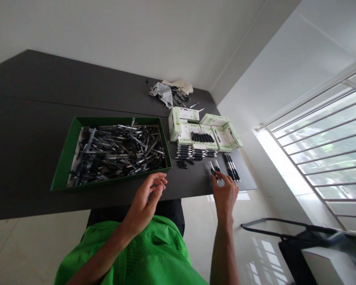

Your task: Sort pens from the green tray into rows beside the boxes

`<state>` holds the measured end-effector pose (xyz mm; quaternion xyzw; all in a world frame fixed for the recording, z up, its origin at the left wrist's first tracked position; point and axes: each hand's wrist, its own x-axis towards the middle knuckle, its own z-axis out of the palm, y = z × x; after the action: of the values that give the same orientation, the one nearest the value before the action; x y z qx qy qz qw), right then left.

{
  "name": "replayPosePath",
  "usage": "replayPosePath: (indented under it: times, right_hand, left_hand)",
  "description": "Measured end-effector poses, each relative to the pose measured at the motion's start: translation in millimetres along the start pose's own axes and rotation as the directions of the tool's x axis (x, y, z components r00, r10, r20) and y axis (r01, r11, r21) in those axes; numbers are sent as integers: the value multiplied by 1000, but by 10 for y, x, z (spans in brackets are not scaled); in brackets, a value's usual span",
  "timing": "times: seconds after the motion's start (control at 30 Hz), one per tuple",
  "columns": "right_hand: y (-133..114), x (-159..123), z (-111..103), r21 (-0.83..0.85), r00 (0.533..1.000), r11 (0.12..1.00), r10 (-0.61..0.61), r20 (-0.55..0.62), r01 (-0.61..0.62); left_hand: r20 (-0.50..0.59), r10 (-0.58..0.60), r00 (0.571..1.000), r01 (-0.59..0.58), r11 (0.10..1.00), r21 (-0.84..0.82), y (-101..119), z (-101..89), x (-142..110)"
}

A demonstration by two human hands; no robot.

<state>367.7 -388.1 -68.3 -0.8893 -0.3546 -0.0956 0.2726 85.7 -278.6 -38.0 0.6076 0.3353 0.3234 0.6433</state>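
My right hand is at the table's front edge, thumb and fingers pinched on a black-and-clear pen. Another pen of the same look lies right beside it, partly behind my fingers. To the right of that hand, several black pens with silver tips lie side by side. My left hand hovers in front of the table edge, fingers loosely bent and apart, with nothing visible in it. Closest to it is a green box heaped with loose pens and pen parts.
Green-and-white cartons stand right of the green box, with stacked black grips or barrels before them. Small black pieces lie nearby. Grey and beige cloths rest on pens at the back. A black chair and barred window are right.
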Motion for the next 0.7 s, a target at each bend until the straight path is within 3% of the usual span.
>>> replayPosePath:
  times: [0.13, 0.47, 0.6, 0.7]
  right_hand:
    - [67, 39, 83, -84, 999, 996, 36, -23, -37]
    - [141, 152, 99, -38, 994, 996, 80, -79, -83]
    - [16, 270, 87, 55, 995, 994, -93, -27, 94]
    - [-149, 407, 109, 100, 941, 944, -325, 97, 316]
  left_hand:
    - [34, -3, 999, 3, 1000, 12, 35, 11, -4]
    - [49, -7, 999, 5, 999, 44, 12, -25, 20]
    - [62, -6, 998, 3, 999, 44, 9, -14, 19]
    - [74, -7, 997, 4, 999, 43, 14, 3, 11]
